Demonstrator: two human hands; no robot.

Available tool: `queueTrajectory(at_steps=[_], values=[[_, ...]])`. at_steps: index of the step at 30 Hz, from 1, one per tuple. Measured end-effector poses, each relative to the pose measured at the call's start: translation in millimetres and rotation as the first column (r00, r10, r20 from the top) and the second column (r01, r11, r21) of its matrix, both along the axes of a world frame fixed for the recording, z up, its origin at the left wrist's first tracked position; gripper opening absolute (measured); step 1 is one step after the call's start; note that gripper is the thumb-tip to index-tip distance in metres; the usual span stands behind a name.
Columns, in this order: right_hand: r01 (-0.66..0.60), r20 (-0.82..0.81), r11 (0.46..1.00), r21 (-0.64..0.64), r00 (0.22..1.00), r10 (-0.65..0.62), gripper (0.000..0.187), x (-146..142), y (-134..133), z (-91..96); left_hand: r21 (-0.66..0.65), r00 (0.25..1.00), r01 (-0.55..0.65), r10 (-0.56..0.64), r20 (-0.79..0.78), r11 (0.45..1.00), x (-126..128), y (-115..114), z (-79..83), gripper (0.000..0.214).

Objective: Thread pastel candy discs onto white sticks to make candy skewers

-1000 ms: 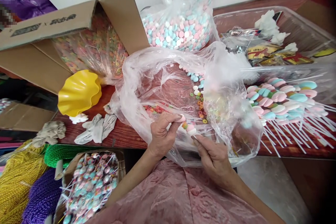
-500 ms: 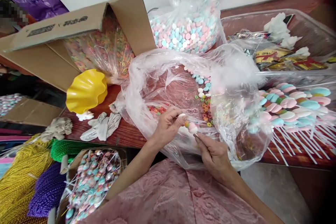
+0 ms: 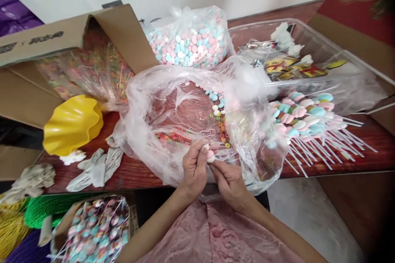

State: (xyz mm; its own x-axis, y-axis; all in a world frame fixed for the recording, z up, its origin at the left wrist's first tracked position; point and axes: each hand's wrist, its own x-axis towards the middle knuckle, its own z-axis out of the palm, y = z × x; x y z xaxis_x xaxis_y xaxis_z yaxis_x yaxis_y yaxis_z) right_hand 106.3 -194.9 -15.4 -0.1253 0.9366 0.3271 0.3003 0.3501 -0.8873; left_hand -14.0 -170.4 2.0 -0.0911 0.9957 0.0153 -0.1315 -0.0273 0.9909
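Observation:
Both hands are together over the near edge of an open clear plastic bag. My left hand (image 3: 195, 168) is closed, its thumb and fingers pinching the top of a candy skewer (image 3: 210, 155) with pink and white pieces showing. From below, my right hand (image 3: 230, 178) pinches the skewer's lower end; the stick itself is hidden by the fingers. Inside the plastic bag (image 3: 138, 102) lie loose pastel candies (image 3: 216, 98), small coloured rings (image 3: 222, 127) and a heap of red-orange rings (image 3: 173, 136).
Finished candy skewers (image 3: 305, 115) lie piled on the right. Behind are a tied bag of pastel candies (image 3: 191, 45) and a clear bin (image 3: 296, 22) with wrappers. At left stand a cardboard box (image 3: 117, 37), a yellow wavy bowl (image 3: 72, 123) and gloves (image 3: 95, 168). Below sits a box of wrapped candies (image 3: 95, 230).
My hands have drawn closer together and nearer my body, with the skewer now mostly covered by the fingers. The view has shifted to the right.

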Motion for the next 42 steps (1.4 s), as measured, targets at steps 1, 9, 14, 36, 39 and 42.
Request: queueTrajectory(at_steps=[1, 9, 14, 36, 39, 42], values=[[-0.003, -0.007, 1.000, -0.003, 1.000, 0.003, 0.032, 0.2, 0.9, 0.8, 0.004, 1.000, 0.008, -0.008, -0.004, 1.000, 0.5, 0.4, 2.0, 0.030], [0.068, -0.075, 0.996, -0.055, 0.995, -0.072, 0.035, 4.5, 3.7, 2.0, 0.031, 0.992, 0.122, -0.121, -0.036, 0.992, 13.6, 5.0, 2.0, 0.031], [0.047, -0.040, 0.996, -0.070, 0.998, -0.050, 0.033, 16.6, 12.7, -0.4, -0.062, 0.979, 0.139, -0.127, 0.158, 0.988, 18.4, 12.5, -3.3, 0.034], [0.209, -0.324, 0.908, -0.364, 0.885, -0.334, 0.042, 48.7, 16.0, -23.4, -0.002, 0.818, 0.307, -0.265, -0.510, 0.952, 4.2, 118.4, 28.0, 0.041], [0.200, -0.361, 0.894, -0.401, 0.862, -0.355, 0.045, 54.4, 17.7, -26.4, -0.091, 0.468, 0.379, -0.276, -0.839, 0.921, 8.9, 171.0, 19.1, 0.021], [0.203, -0.355, 0.893, -0.402, 0.864, -0.356, 0.046, 55.3, 15.5, -29.2, -0.136, 0.276, 0.402, -0.262, -0.925, 0.906, 14.8, 193.5, -0.3, 0.014]])
